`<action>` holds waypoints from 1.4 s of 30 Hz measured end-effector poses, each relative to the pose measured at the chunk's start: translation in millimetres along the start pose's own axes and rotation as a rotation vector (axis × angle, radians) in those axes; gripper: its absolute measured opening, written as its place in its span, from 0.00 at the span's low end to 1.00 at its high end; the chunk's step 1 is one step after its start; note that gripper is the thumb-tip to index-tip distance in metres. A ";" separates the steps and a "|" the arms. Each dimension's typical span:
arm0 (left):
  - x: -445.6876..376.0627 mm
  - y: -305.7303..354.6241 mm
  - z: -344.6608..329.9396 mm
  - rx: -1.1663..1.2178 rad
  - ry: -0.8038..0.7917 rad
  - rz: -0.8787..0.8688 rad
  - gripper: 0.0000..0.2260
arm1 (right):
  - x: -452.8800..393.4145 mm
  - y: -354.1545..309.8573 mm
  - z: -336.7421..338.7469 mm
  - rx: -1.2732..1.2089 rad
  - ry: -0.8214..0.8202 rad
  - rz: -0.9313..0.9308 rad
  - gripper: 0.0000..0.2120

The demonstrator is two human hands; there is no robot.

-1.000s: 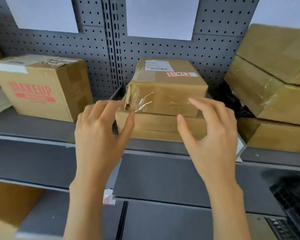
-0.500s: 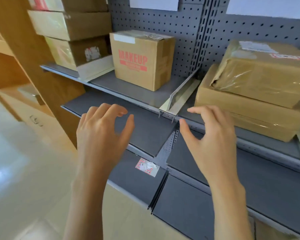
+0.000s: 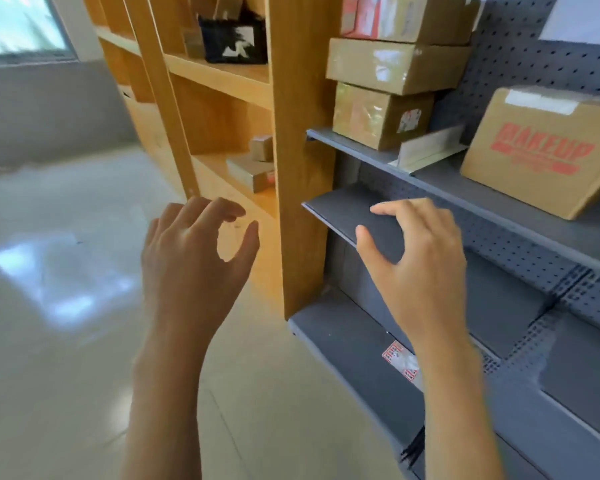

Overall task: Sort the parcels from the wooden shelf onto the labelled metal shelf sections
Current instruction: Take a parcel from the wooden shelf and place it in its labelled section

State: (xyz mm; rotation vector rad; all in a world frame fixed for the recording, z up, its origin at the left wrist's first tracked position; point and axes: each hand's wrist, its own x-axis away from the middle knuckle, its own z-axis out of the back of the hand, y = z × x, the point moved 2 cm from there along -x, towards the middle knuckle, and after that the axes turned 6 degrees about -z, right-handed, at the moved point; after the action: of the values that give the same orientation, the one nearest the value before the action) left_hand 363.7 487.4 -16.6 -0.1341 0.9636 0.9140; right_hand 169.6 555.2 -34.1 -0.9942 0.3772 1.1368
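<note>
My left hand and my right hand hover in front of me, fingers loosely curled, holding nothing. The wooden shelf stands left of centre. On its lower board lie a flat brown parcel and a small brown box; a black bag sits higher up. The grey metal shelf fills the right side. It carries a stack of brown parcels and a box printed MAKEUP. My right hand is in front of the bare middle metal shelf board.
A shiny tiled floor spreads to the left. A pale divider separates the stack from the MAKEUP box. A red and white label sits on the lower metal shelf. A white sheet hangs on the pegboard back.
The view has swung left, from the stacked parcels on the metal shelf toward the wooden shelf. Both hands came off the parcel and stay empty in front of me.
</note>
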 end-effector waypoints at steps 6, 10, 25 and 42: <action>-7.4 -96.6 26.2 -0.076 0.018 0.088 0.10 | -7.9 -74.4 -83.4 -0.068 -0.082 0.081 0.17; -22.8 -146.2 24.7 -0.074 0.038 0.096 0.14 | -21.6 -107.0 -135.2 -0.088 -0.107 0.113 0.12; -175.6 -338.1 -41.2 -0.157 0.065 0.004 0.14 | -156.4 -190.5 -356.5 -0.178 -0.041 0.088 0.13; -339.7 -601.4 -143.5 -0.037 -0.002 -0.076 0.11 | -271.1 -285.4 -605.1 -0.048 -0.028 -0.023 0.14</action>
State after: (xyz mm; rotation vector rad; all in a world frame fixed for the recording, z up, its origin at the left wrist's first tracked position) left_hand 622.3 -169.0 -14.4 -0.2001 0.9342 0.8617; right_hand 440.3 -114.0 -38.0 -1.0210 0.3170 1.1422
